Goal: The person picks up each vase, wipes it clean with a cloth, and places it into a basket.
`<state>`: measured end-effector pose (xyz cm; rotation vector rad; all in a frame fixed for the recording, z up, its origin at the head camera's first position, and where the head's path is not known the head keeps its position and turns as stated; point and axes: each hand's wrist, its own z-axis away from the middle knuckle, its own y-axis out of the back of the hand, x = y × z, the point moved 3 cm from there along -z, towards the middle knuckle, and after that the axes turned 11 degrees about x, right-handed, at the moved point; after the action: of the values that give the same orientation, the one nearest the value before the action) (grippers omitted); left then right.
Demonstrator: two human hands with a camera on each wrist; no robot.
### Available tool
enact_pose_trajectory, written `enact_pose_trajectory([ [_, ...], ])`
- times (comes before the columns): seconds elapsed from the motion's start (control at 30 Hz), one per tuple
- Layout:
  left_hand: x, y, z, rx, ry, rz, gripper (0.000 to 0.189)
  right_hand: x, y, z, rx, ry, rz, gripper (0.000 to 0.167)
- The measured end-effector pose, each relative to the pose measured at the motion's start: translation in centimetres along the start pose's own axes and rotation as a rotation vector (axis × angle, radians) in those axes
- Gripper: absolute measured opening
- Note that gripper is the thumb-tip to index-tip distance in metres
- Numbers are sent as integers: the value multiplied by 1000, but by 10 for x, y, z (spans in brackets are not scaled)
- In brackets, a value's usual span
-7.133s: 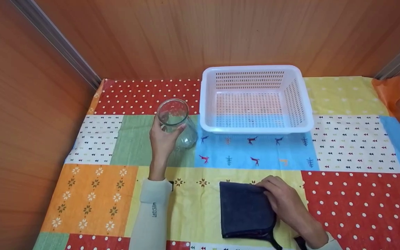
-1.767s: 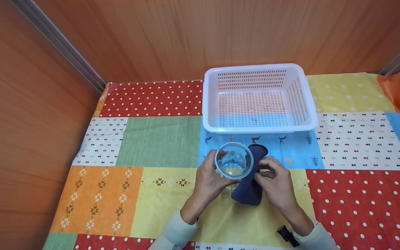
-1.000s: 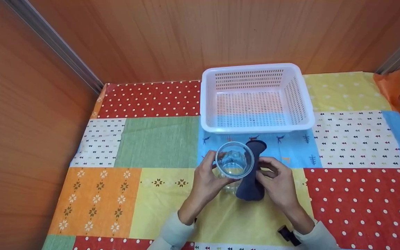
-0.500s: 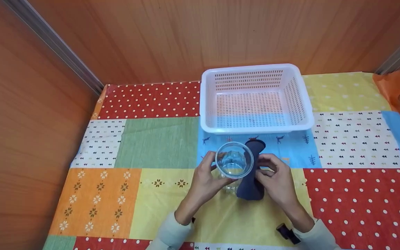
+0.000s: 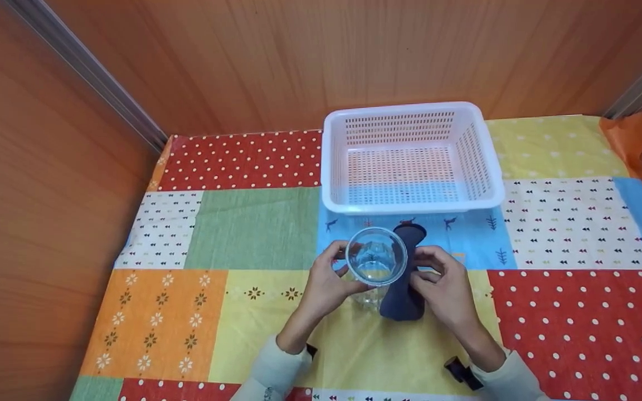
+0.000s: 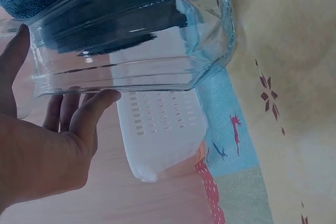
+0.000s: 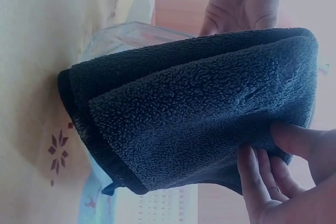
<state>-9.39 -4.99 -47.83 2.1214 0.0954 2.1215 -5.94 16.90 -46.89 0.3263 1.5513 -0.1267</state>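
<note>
My left hand [image 5: 324, 284] grips a clear glass vase [image 5: 375, 259] near its wide mouth, thumb on the near side and fingers round the far left. In the left wrist view, the vase's faceted lower body [image 6: 205, 40] shows dark cloth through the glass. A folded dark navy towel [image 5: 404, 295] hangs against the vase's right side. My right hand [image 5: 446, 284] pinches this towel between thumb and fingers. The right wrist view shows the towel's fluffy face [image 7: 189, 114] and dark hem covering much of the vase. Whether the vase's base touches the table is unclear.
A white plastic basket [image 5: 329, 156] with slotted walls stands just beyond the hands, with nothing in it. Patchwork cloth [image 5: 259, 228] covers the table. Wooden panels [image 5: 243, 61] enclose the back and sides.
Earlier the vase stood left of the basket and the towel lay folded flat. Both came together in front of the basket, the towel lifted against the glass. Lately my left fingers shifted slightly.
</note>
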Motion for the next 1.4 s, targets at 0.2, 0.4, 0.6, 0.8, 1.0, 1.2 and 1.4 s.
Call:
enact_pose_trajectory([
  [0.2, 0, 0, -2, -9, -1, 14, 59, 1, 0, 1, 3, 11, 17, 34],
  [0.4, -2, -2, -3, -3, -25, 3, 59, 3, 0, 3, 18, 88, 18, 31],
  [0.6, -2, -3, -4, -4, -39, -4, 54, 2, 0, 2, 36, 147, 70, 24],
  [0.8, -2, -2, -3, -2, -43, -23, 53, 6, -3, -2, -2, 142, 140, 22],
  [1.0, -2, -1, -3, -5, -46, -37, 58, 20, -4, -4, -39, 147, 277, 23],
  [1.2, -2, -1, -1, -4, -45, -53, 61, 34, -3, -5, -49, 139, 292, 23],
  [1.4, -3, -2, -1, 1, -64, -57, 62, 29, -3, -1, -29, 157, 174, 21],
])
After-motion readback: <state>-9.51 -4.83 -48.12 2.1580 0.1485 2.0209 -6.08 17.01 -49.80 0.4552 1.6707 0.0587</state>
